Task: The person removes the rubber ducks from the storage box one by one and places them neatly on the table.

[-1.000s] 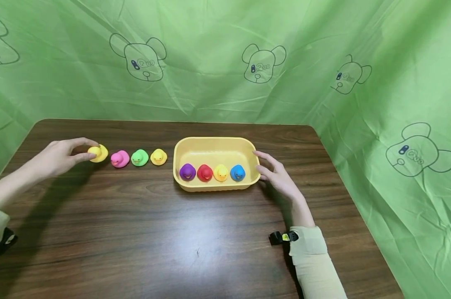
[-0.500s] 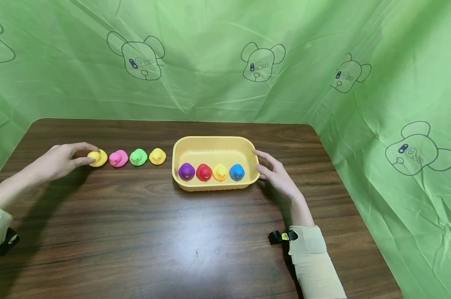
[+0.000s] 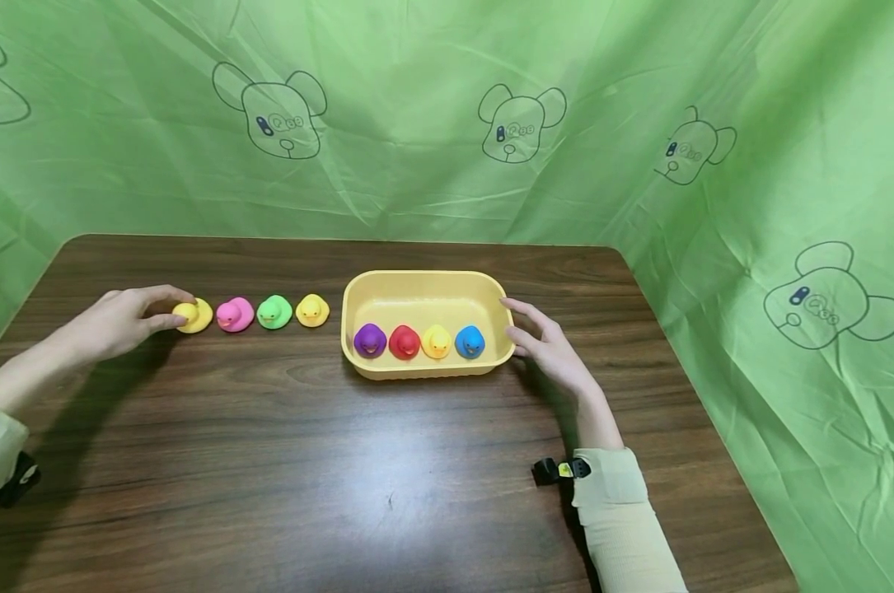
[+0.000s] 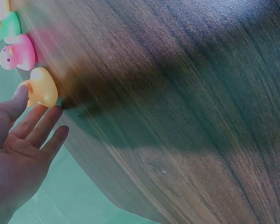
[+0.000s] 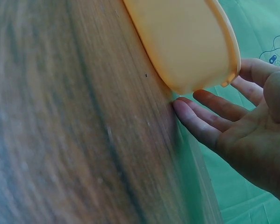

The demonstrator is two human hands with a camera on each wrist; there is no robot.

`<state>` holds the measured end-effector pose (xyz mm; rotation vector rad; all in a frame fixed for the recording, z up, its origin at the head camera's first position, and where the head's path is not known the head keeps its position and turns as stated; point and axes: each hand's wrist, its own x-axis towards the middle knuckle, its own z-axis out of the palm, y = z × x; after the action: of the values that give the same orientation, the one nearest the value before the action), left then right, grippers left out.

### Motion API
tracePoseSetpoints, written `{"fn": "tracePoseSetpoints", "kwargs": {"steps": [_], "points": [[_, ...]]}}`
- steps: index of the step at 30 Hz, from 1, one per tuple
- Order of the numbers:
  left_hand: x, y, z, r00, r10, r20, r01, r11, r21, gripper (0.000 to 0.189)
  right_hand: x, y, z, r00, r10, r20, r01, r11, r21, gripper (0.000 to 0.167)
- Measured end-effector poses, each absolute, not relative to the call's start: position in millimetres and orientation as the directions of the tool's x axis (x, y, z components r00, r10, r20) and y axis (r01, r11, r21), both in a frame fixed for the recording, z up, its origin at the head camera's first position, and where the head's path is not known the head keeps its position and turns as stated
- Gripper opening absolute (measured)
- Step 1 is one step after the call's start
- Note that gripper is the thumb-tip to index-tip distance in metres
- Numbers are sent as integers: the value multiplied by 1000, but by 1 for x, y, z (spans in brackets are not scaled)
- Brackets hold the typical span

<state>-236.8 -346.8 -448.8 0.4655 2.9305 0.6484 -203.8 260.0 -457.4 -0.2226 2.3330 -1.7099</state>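
Observation:
My left hand (image 3: 124, 319) pinches a yellow toy duck (image 3: 198, 317) between thumb and fingertips. The duck sits on the table at the left end of a row. Beside it, to the right, come a pink duck (image 3: 235, 315), a green duck (image 3: 274, 312) and another yellow duck. In the left wrist view, the thumb lies against the held duck (image 4: 44, 87). My right hand (image 3: 554, 346) touches the right end of a yellow plastic tray (image 3: 424, 372), its fingers loosely extended. Inside the tray, along the near wall, are purple (image 3: 370, 340), red (image 3: 404, 342), yellow and blue ducks.
Everything stands on a dark wood-grain table (image 3: 387, 461). A green curtain (image 3: 402, 123) printed with bear faces hangs behind and to the right. Each wrist wears a small black device, as seen at the right sleeve (image 3: 611, 478).
My left hand has lowered the yellow duck slightly, down to the table at the left of the pink one. My right hand and the tray stay in place.

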Motion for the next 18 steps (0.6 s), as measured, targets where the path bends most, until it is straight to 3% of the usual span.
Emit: {"fn": "tracePoseSetpoints", "kwargs": {"steps": [18], "points": [[-235,-343,-435,-966,259,-13,222,853,472,42,-205,262,-461,-959,-270,-88,10,277,-961,50]]}}
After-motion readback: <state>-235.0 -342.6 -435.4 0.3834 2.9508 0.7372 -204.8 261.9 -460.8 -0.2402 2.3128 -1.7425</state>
